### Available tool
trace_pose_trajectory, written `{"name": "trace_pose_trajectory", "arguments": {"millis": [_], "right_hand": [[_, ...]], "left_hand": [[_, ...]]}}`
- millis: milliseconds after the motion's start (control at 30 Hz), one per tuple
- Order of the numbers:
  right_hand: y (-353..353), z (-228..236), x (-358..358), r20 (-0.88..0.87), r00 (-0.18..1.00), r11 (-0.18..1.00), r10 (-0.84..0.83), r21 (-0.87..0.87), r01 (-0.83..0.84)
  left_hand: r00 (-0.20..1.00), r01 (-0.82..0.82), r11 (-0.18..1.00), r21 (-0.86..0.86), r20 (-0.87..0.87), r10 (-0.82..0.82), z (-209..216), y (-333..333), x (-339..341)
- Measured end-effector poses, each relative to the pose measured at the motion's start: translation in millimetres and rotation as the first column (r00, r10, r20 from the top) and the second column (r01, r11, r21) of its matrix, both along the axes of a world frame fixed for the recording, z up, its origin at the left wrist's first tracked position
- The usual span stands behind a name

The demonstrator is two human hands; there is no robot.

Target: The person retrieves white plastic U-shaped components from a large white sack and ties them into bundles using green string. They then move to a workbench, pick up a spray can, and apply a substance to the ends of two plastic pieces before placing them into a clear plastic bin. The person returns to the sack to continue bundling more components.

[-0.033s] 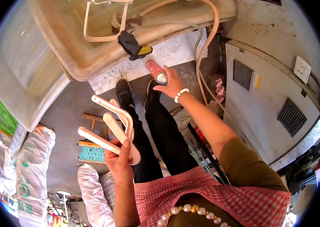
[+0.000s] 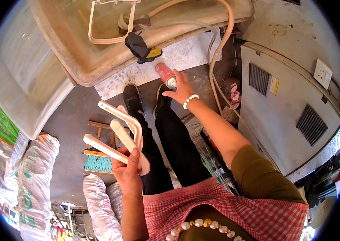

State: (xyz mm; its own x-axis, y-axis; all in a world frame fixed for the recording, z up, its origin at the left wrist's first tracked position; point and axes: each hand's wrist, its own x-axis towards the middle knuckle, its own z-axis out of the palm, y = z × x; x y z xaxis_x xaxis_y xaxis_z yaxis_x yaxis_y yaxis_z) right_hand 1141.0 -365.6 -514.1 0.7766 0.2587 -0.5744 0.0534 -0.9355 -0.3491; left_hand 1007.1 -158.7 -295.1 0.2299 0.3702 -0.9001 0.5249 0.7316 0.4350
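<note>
Pale bars (image 2: 127, 138) — gripped, in left hand (image 2: 126, 172)

pale pink frame (image 2: 127, 138), red can (image 2: 164, 73), red and white checked apron (image 2: 218, 203), black trousers (image 2: 178, 150)

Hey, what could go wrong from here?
The red can might slip: the right hand is at its end, with no firm grip visible. The pale pieces, held only near one end by the left hand, could swing. The black-and-yellow item at the tub rim could drop if bumped.
</note>
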Motion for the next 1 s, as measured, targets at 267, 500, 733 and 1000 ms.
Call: {"name": "trace_pose_trajectory", "arguments": {"millis": [267,500,733,1000], "right_hand": [[-11.6,45.5,5.8,0.07,0.968,0.945,-0.24,0.244,0.217],[-11.5,230.3,61.8,-0.181,0.948,0.712,-0.263,0.627,0.317],[25.1,402.0,114.5,-0.321,0.928,0.325,-0.191,0.871,0.368],[62.1,548.4,131.2,-0.437,0.884,-0.154,0.163,0.874,0.461]], "left_hand": [[0.995,0.099,0.995,0.023,-0.011,-0.099,31.3,5.2,21.0],[0.989,-0.015,0.987,0.157,0.15,-0.009,110.5,16.9,41.9],[0.926,-0.059,0.98,0.192,0.376,-0.017,214.9,40.5,39.0],[0.84,-0.157,0.955,0.25,0.542,-0.003,315.5,56.3,30.1]]}}
